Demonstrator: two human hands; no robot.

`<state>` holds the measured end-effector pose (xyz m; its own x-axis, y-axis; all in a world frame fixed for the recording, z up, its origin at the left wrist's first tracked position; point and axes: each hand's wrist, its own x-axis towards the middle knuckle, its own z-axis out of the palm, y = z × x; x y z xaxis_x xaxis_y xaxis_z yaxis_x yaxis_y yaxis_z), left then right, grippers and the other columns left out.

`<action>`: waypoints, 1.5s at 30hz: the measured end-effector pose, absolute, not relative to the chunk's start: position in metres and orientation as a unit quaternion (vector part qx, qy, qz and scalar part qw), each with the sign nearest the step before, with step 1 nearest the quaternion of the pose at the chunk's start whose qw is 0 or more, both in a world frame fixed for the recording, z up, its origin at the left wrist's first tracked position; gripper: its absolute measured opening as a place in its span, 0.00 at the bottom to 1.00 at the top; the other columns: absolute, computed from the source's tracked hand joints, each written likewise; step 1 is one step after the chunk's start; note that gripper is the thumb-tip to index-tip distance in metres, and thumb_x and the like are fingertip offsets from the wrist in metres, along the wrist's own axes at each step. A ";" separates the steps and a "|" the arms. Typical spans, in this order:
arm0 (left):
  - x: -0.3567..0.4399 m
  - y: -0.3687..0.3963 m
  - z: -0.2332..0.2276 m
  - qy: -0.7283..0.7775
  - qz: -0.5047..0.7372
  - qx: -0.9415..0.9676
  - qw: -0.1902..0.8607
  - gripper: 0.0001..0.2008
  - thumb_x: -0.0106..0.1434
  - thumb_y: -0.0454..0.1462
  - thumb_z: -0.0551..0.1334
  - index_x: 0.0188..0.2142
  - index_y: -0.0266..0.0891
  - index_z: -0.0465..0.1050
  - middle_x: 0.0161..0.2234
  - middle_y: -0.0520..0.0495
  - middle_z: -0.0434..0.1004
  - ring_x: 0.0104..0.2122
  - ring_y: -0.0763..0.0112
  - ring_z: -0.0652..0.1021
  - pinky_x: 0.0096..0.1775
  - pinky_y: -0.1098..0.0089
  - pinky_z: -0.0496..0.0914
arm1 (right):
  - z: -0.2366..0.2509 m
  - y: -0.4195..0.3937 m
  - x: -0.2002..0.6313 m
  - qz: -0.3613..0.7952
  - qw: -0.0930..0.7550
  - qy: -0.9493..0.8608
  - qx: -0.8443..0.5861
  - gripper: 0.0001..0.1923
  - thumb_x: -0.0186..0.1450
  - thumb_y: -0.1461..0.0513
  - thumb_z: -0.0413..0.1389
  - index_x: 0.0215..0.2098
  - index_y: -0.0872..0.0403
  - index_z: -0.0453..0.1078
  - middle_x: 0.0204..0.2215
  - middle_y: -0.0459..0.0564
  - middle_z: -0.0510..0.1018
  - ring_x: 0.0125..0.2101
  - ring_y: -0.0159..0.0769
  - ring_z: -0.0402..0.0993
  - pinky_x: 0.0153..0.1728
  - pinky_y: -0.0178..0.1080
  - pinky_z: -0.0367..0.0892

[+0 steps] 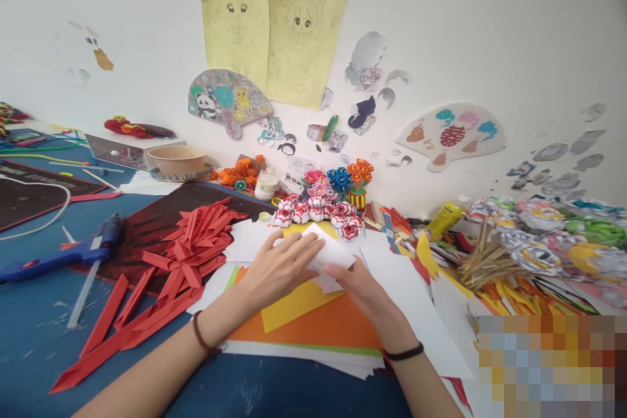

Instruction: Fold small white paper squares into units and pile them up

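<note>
Work surface: you are at a blue table [294,398]. Directly in front of you, an orange sheet [323,326] lies over other loose sheets, with a smaller yellow sheet [289,308] on top. These sheets lie flat, with no folds that show.

Completed items: to your left, a heap of red strips [191,241] is already creased into narrow, pointed shapes. Beyond your hands, near the wall, a cluster of red-and-white flowers [300,212] appears fully formed.

Item in process: your left hand [281,268] lies palm down, its fingers close together across the white paper [339,251]; its thumb is hidden, so you cannot tell from this view whether it pinches. Your right hand [360,287] holds the paper's near right edge, thumb on top, remaining fingers mostly concealed.

The white paper is above the yellow sheet, between your hands. It is plain, with a raised, curved portion and a pointed far corner; a further white part shows below your fingers. Judge this piece as partly folded: the bend looks soft rather than sharply creased, and shaping appears incomplete. The covered edges cannot be assessed.
</note>
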<state>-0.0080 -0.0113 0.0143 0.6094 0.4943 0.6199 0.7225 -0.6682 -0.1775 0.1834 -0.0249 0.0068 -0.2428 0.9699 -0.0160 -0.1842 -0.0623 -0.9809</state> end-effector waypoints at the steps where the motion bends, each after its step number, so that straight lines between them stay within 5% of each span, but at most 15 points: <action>1: -0.008 -0.012 0.015 -0.355 -0.272 -0.870 0.208 0.21 0.66 0.46 0.52 0.56 0.44 0.61 0.55 0.45 0.67 0.49 0.63 0.70 0.49 0.61 0.57 | 0.007 -0.025 0.184 0.607 0.461 -0.510 -0.398 0.21 0.52 0.59 0.65 0.44 0.56 0.73 0.38 0.53 0.79 0.39 0.44 0.73 0.39 0.41 0.67; 7: -0.007 -0.012 0.013 -0.352 -0.276 -0.872 0.199 0.19 0.65 0.48 0.53 0.50 0.42 0.66 0.51 0.45 0.72 0.46 0.62 0.71 0.47 0.60 0.57 | 0.008 -0.025 0.185 0.581 0.464 -0.526 -0.413 0.23 0.52 0.58 0.65 0.45 0.56 0.73 0.39 0.53 0.79 0.39 0.45 0.74 0.39 0.42 0.68; 16: -0.006 -0.014 0.009 -0.298 -0.286 -0.889 0.196 0.21 0.67 0.45 0.50 0.57 0.43 0.59 0.57 0.46 0.66 0.54 0.65 0.66 0.52 0.62 0.53 | 0.008 -0.026 0.183 0.576 0.437 -0.549 -0.418 0.18 0.53 0.56 0.64 0.39 0.57 0.75 0.29 0.48 0.78 0.29 0.37 0.72 0.30 0.36 0.66; 23: -0.006 -0.012 0.011 -0.354 -0.327 -0.858 0.178 0.17 0.66 0.45 0.53 0.49 0.39 0.67 0.44 0.44 0.76 0.45 0.62 0.72 0.50 0.58 0.53 | 0.019 -0.027 0.185 0.565 0.433 -0.577 -0.401 0.16 0.53 0.56 0.64 0.38 0.56 0.77 0.34 0.50 0.80 0.36 0.40 0.73 0.39 0.40 0.66; 28: -0.007 -0.010 0.008 -0.368 -0.363 -0.845 0.137 0.12 0.65 0.43 0.55 0.41 0.40 0.71 0.35 0.47 0.77 0.38 0.65 0.73 0.49 0.58 0.54 | 0.016 -0.026 0.185 0.513 0.468 -0.585 -0.419 0.13 0.55 0.56 0.62 0.35 0.57 0.74 0.32 0.51 0.78 0.34 0.40 0.73 0.36 0.40 0.67; 34: -0.004 -0.007 0.003 -0.389 -0.400 -0.830 0.015 0.14 0.64 0.45 0.55 0.33 0.41 0.75 0.25 0.49 0.74 0.29 0.70 0.71 0.45 0.61 0.56 | 0.007 -0.022 0.182 0.321 0.549 -0.607 -0.477 0.18 0.52 0.56 0.65 0.38 0.52 0.68 0.37 0.49 0.73 0.37 0.37 0.70 0.36 0.37 0.66; 45: 0.001 -0.009 0.009 -0.361 -0.364 -0.804 -0.301 0.14 0.63 0.38 0.52 0.30 0.37 0.75 0.27 0.51 0.77 0.27 0.72 0.71 0.32 0.73 0.62 | 0.011 -0.026 0.185 0.371 0.513 -0.604 -0.485 0.11 0.55 0.55 0.61 0.24 0.55 0.72 0.22 0.49 0.75 0.25 0.37 0.69 0.27 0.36 0.63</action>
